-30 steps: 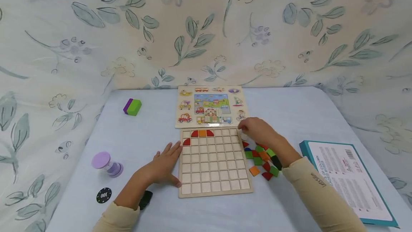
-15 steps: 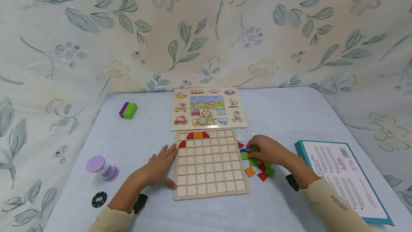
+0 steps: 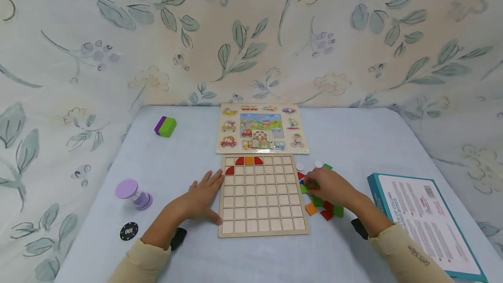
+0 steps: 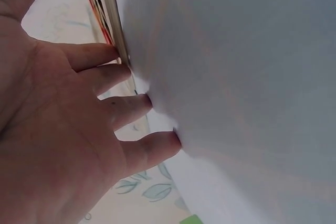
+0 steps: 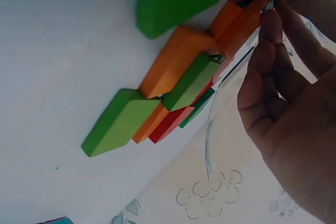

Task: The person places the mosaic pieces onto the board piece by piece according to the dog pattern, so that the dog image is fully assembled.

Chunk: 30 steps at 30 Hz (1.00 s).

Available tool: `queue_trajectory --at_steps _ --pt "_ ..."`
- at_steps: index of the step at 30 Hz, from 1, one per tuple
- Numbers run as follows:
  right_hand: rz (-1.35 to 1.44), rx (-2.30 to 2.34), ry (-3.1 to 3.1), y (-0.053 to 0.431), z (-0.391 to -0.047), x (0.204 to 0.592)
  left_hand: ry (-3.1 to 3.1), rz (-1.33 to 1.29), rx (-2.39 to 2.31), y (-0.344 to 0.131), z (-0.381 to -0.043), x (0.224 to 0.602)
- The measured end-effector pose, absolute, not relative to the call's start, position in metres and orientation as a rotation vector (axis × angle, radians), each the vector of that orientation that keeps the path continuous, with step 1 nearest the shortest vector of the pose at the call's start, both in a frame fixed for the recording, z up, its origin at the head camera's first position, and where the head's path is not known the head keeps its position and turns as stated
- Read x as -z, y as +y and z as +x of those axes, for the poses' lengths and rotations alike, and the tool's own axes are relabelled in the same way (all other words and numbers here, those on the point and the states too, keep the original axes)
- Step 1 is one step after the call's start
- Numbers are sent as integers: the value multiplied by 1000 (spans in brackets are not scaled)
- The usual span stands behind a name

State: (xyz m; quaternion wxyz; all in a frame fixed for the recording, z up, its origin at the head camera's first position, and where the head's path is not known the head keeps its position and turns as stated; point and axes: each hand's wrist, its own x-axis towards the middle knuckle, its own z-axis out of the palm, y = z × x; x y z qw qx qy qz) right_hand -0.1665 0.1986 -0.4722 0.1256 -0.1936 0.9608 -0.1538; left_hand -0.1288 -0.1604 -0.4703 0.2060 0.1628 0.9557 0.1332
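Observation:
A wooden grid board (image 3: pixel 259 204) lies in front of me. Its top row bears an orange square (image 3: pixel 249 160) between two red quarter-circle pieces; another red quarter-circle (image 3: pixel 229 170) sits below at the left edge. My left hand (image 3: pixel 200 198) rests with spread fingers against the board's left side. In the left wrist view its fingertips (image 4: pixel 170 139) are on the table cloth and board edge. My right hand (image 3: pixel 332 187) reaches into the loose pile of coloured pieces, green (image 5: pixel 121 121), orange (image 5: pixel 178 59) and red. Its thumb and fingers come together there; I cannot tell whether they pinch a piece.
Behind the grid lies a vehicle picture board (image 3: pixel 225 121) with a small pattern card (image 3: pixel 262 139). On the left are green and purple blocks (image 3: pixel 167 127), a purple-ended hourglass (image 3: pixel 133 194) and a black 100 chip (image 3: pixel 129 231). A teal-edged box (image 3: pixel 428 222) lies right.
My right hand has moved from the board's top right corner down into the pile, and some loose pieces have shifted. My left hand stays by the board's left side.

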Motion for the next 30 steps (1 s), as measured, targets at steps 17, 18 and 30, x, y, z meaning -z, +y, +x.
queue_trajectory --at_steps 17,18,30 --pt "-471 478 2708 194 -173 446 2633 449 -394 -160 -129 461" --pt "-478 531 2689 188 -175 441 2631 445 -392 -160 -129 461" --pt "-913 854 2677 27 -190 450 2641 471 -379 -170 -122 464"
